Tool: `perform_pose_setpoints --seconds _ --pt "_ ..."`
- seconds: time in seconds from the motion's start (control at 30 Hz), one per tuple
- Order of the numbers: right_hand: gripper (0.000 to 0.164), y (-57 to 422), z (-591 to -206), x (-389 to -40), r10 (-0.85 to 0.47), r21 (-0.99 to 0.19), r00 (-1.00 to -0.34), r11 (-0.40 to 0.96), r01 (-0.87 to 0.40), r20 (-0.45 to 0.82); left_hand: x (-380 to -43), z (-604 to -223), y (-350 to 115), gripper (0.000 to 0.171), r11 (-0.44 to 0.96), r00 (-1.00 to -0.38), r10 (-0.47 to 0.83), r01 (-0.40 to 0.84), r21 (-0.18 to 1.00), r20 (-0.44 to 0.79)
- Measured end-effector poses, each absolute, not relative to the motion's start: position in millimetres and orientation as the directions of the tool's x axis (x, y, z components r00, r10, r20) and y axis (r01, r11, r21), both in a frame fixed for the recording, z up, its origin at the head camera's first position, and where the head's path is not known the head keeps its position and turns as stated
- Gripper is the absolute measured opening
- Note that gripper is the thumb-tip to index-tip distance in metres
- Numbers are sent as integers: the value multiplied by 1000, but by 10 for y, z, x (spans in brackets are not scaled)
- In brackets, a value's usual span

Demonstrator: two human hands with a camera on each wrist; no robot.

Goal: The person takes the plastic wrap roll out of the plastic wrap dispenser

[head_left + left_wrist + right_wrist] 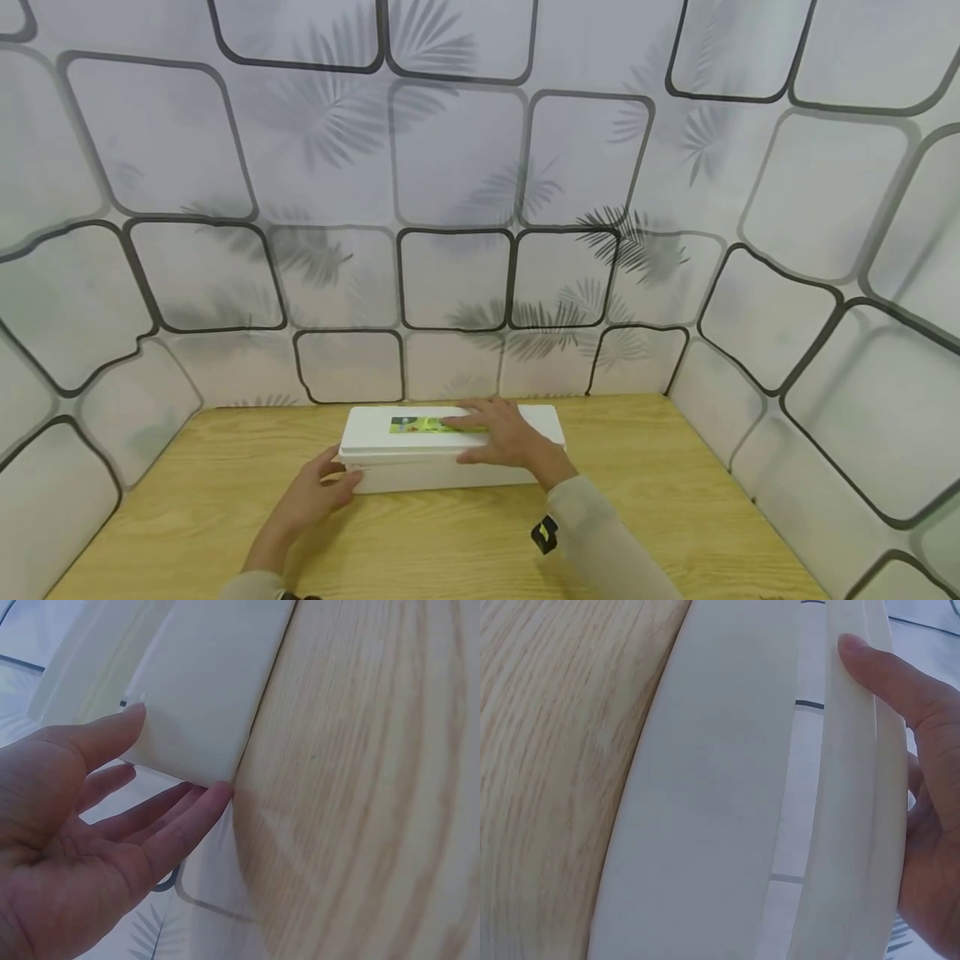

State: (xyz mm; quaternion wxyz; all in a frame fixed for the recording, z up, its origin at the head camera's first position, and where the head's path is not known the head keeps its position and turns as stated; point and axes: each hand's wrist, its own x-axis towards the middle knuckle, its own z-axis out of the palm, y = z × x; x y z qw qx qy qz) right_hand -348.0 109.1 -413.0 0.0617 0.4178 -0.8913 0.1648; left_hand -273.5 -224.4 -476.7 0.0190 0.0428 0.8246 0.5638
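Note:
A long white lidded box (450,477) lies lengthwise on the wooden table. On top of its white lid (540,421) is a green and yellow label (416,424). In the right wrist view a gap shows between the lid (847,787) and the box wall (705,780). My right hand (506,433) holds the lid, thumb at its front edge and fingers spread over the top, partly covering the label. At the box's left end, my left hand (318,490) steadies the corner, its thumb (116,735) against the front face and its fingers at the end face.
The wood-grain table (420,550) extends in front of the box and to both sides. Patterned white cloth walls (457,275) with dark outlined squares and leaf prints enclose it behind and at the sides. A dark wrist device (544,534) sits at the right sleeve.

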Motion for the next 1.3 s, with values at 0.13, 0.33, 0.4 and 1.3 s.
perform_pose_setpoints --seconds 0.13,0.33,0.4,1.3 --pt "62 1122 -4096 -3463 -712 -247 -653 605 -757 258 -2735 -4767 -2249 68 350 -995 95 56 935 24" --pt "61 1202 -4053 -3418 -693 -265 -663 608 -749 284 -2729 -4791 -2284 69 326 -993 116 64 943 27" --pt "61 1237 -4044 -3407 -690 -261 -664 611 -748 289 -2725 -4796 -2295 69 323 -992 119 70 944 32" --pt "58 1809 -4064 -3363 -610 -195 -699 685 -702 372 -2750 -4803 -2276 69 303 -991 127 89 949 53"
